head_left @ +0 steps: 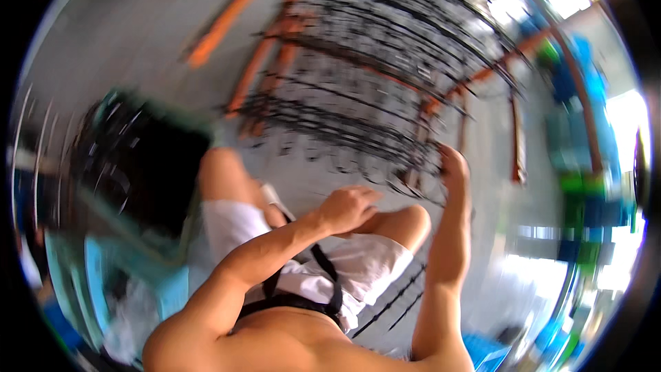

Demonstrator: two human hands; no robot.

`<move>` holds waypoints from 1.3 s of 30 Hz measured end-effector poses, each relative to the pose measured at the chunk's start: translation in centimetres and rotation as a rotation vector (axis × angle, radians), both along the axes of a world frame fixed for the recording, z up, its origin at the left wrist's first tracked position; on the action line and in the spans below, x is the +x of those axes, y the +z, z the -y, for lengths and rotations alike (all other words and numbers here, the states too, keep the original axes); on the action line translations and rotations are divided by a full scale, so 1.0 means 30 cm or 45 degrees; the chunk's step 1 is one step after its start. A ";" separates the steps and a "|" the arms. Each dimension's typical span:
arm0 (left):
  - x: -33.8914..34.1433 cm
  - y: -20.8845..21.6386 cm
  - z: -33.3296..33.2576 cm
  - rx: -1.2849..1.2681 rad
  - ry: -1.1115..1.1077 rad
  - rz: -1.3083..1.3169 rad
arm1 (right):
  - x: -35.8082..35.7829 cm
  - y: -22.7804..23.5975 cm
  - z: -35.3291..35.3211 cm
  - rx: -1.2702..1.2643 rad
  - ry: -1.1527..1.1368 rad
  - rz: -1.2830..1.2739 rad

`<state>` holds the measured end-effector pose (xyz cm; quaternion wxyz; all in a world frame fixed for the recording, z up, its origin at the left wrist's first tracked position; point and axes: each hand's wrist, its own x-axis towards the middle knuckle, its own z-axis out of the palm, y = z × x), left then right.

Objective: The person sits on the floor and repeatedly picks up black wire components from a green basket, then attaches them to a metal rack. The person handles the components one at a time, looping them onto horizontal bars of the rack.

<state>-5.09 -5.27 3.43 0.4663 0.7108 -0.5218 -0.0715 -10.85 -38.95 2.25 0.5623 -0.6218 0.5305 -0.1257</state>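
Motion blur smears the black wire rack [385,48] and orange frame [265,48], and the right hand [454,165] grip on it cannot be told.

Grey concrete floor [138,21] carries everything, blurred by motion. Far centre: orange metal frame [255,62] standing on floor, heaped with black wire pieces [385,41]. Left: teal crate [131,165], dark contents. Right: blue and green items [585,138], too smeared to identify.
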 end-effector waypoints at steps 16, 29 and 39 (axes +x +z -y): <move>0.605 -0.354 -1.564 0.718 2.515 0.690 | -0.062 0.009 0.085 -0.224 0.181 -0.259; 0.701 -0.739 -1.114 1.487 1.332 -0.764 | 0.301 0.217 -0.919 -1.358 1.105 -0.007; 0.640 -0.483 -1.314 0.188 1.055 -0.993 | 0.526 0.120 -1.469 -0.227 1.632 0.239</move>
